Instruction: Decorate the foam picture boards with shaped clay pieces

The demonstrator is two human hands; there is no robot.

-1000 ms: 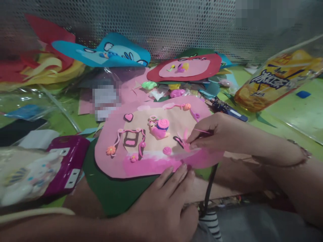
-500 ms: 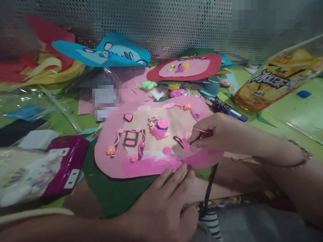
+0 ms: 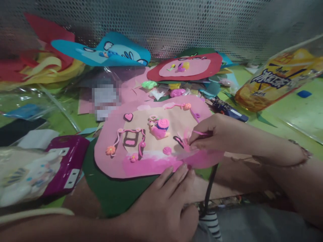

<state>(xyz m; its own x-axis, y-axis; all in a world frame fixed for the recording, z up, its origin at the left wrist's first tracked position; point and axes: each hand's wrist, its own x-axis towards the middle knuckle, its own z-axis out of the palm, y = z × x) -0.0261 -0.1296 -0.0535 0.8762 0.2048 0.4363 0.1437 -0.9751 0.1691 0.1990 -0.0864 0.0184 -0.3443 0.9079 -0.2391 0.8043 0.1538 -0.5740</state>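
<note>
A pink foam craft board [image 3: 113, 158] lies in front of me on green foam [image 3: 113, 195]. It carries clay pieces: a snail [image 3: 160, 128], a small house [image 3: 131, 139], a heart [image 3: 128, 117] and flowers. My left hand [image 3: 164, 205] rests flat on the board's near edge, fingers stretched out. My right hand [image 3: 212, 134] is pinched on a thin pink clay strip [image 3: 202, 132], right over a pink clay shape [image 3: 184, 143] at the board's right side.
A magenta box [image 3: 67, 163] and a plastic-wrapped pack [image 3: 22, 178] sit at the left. Blue [image 3: 111, 50], red [image 3: 191, 67] and yellow foam pieces lie at the back against a perforated metal wall. A yellow snack bag [image 3: 275, 82] lies at the right. A black cable [image 3: 209, 188] hangs below.
My right hand's fingers have shifted slightly on the pink strip. The left hand and the board have not moved.
</note>
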